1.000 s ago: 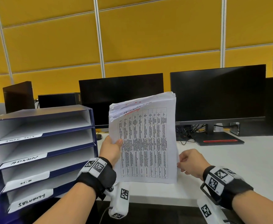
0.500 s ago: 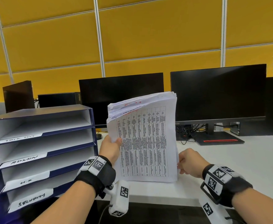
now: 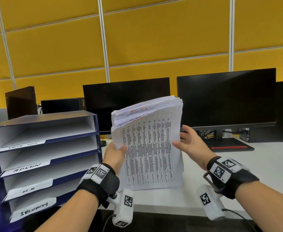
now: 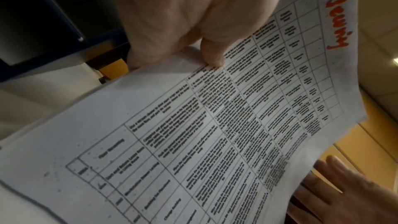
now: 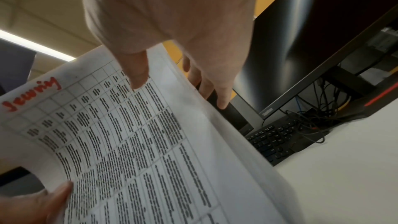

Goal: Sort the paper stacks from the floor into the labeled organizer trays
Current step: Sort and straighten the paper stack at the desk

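Observation:
A thick paper stack (image 3: pixel 147 148) stands upright over the white desk's front edge, its top page a printed table. Red handwriting at that page's top (image 4: pixel 338 23) looks like "Security". My left hand (image 3: pixel 117 151) grips the stack's left edge, thumb on the front page (image 4: pixel 212 57). My right hand (image 3: pixel 187 141) straddles the middle of the right edge. Its thumb (image 5: pixel 137 76) lies on the front page and its straight, spread fingers (image 5: pixel 217 94) are behind the stack. The blue organizer (image 3: pixel 97 131) stands at the left, with tray labels ADMIN (image 3: pixel 27 168), H.R (image 3: pixel 29 190) and SECURITY (image 3: pixel 34 209); the top label is unreadable.
Two dark monitors (image 3: pixel 125 101) (image 3: pixel 226 97) stand behind the stack on the white desk (image 3: pixel 263 164). A black keyboard (image 5: pixel 273 140) and tangled cables lie under the right monitor, whose flat base (image 3: pixel 229 146) sits to the right. A yellow panel wall closes the back.
My right hand has left the stack's lower right corner and moved up to the middle of the right edge, fingers now spread. The left hand keeps its grip.

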`<state>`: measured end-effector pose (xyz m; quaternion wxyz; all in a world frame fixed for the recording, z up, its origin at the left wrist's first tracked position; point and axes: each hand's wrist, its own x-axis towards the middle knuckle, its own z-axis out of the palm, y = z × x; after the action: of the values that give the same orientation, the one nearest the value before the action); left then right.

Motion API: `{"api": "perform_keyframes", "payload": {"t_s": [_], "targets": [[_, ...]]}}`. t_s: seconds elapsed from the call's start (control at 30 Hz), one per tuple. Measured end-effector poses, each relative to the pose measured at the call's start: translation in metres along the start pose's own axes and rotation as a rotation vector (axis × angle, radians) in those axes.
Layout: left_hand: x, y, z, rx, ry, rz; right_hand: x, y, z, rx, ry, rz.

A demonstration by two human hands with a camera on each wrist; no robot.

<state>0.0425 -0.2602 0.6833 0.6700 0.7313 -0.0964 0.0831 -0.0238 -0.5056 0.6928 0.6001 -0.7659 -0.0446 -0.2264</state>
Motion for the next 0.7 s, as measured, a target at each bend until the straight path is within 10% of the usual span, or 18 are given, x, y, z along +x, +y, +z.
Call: {"api": "perform_keyframes", "payload": {"t_s": [0.3, 0.7], "targets": [[-0.007, 0.026, -0.013, -0.025, -0.051, 0.211, 0.011, -0.008, 0.012, -0.066, 0.105, -0.050], [-0.010, 0.057, 0.003, -0.049, 0.206, 0.369, -0.006, -0.018, 0.025, -0.181, 0.196, -0.211]]}}
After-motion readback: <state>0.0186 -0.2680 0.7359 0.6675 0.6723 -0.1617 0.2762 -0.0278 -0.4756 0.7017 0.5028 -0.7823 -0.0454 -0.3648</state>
